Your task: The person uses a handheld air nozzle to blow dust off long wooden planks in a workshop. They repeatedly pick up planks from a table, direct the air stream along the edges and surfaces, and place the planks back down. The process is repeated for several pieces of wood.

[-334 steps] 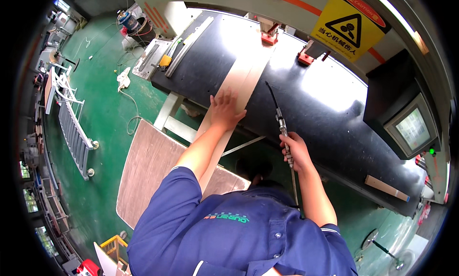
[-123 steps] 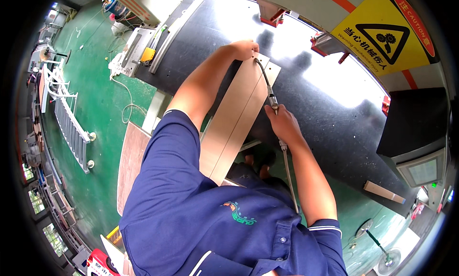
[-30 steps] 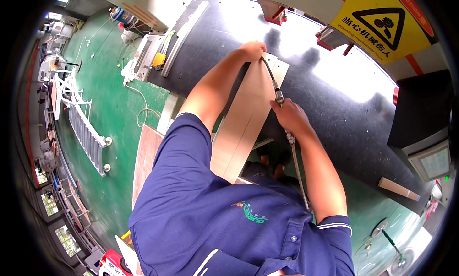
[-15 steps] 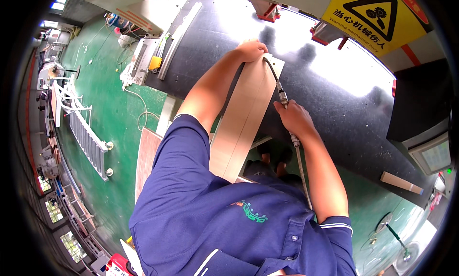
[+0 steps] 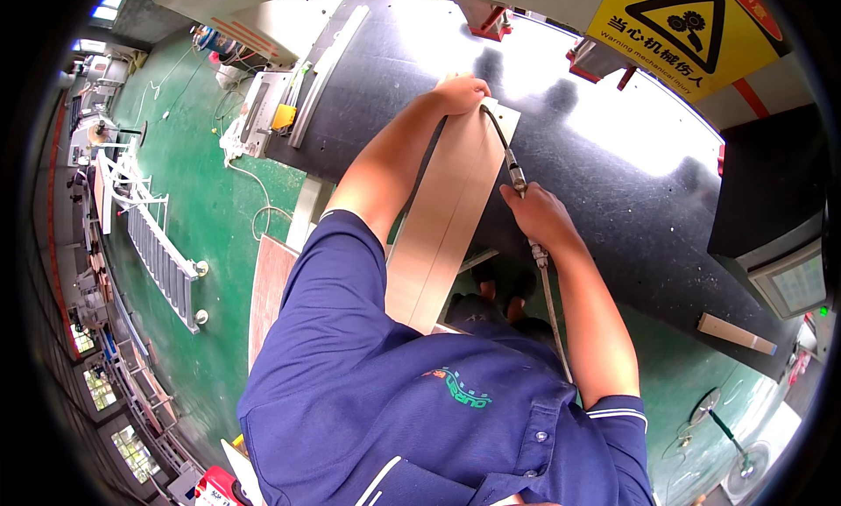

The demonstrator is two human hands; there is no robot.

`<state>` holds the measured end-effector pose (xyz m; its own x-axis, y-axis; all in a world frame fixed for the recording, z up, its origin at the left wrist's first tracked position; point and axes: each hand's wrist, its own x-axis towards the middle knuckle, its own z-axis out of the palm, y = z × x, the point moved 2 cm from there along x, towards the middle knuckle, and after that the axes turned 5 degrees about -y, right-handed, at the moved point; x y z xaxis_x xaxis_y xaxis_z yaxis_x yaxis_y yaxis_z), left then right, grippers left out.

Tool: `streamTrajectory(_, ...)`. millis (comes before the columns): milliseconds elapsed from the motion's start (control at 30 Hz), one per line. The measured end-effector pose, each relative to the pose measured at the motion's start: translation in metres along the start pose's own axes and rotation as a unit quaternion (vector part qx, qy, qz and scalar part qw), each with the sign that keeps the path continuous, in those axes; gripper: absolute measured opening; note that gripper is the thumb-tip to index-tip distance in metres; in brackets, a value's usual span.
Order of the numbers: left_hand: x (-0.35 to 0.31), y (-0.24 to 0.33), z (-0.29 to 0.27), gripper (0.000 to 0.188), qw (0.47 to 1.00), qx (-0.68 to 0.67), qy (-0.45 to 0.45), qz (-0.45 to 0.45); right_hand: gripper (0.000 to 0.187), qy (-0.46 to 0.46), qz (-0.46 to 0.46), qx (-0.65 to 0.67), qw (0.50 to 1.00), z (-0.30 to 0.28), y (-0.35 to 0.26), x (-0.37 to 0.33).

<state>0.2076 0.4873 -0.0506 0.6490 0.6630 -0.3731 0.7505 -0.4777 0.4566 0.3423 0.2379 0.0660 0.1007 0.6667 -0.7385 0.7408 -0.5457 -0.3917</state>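
Observation:
A long pale wooden board (image 5: 438,230) with a thin dark line down its length reaches from near my body onto the dark machine table (image 5: 604,191). My left hand (image 5: 462,94) is at the board's far end, its fingers curled over the edge. My right hand (image 5: 539,217) is closed around an air blow gun (image 5: 516,168). The gun's bent black nozzle points at the board's far end, close beside my left fingers. From the gun's rear a hose (image 5: 553,318) runs back along my right forearm to my body. Any trigger is hidden by the hand.
Overhead, a machine beam carries a yellow warning sign (image 5: 692,35). A monitor (image 5: 788,278) juts in at the right, with a short wooden strip (image 5: 736,334) lying near the table's edge. A metal rail (image 5: 329,75) lies at the far left. A roller stand (image 5: 162,256) stands on the green floor.
Almost nothing differs. My right hand and the blow gun have shifted very slightly left; the left hand and the board hold their places.

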Motion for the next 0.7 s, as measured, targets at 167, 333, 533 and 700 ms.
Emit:
streamTrajectory(167, -0.001, -0.016, 0.002, 0.025, 0.997, -0.049, 0.059, 0.006, 0.065, 0.007, -0.007, 0.008, 1.0, 0.003, -0.002, -0.001)
streamTrajectory(333, -0.008, -0.028, -0.008, 0.024, 0.998, -0.046, 0.049, 0.0, 0.063, -0.006, -0.032, 0.0, 0.999, 0.007, -0.01, 0.0)
streamTrajectory(533, -0.009, -0.028, -0.007, 0.027, 0.999, -0.019, 0.046, -0.005, 0.063, 0.003, -0.022, -0.013, 1.0, 0.007, -0.021, 0.009)
streamTrajectory(700, -0.004, -0.031, -0.007, 0.026, 0.999, -0.029, 0.016, -0.012, 0.065, 0.003, -0.01, -0.016, 1.0, 0.004, -0.024, 0.012)
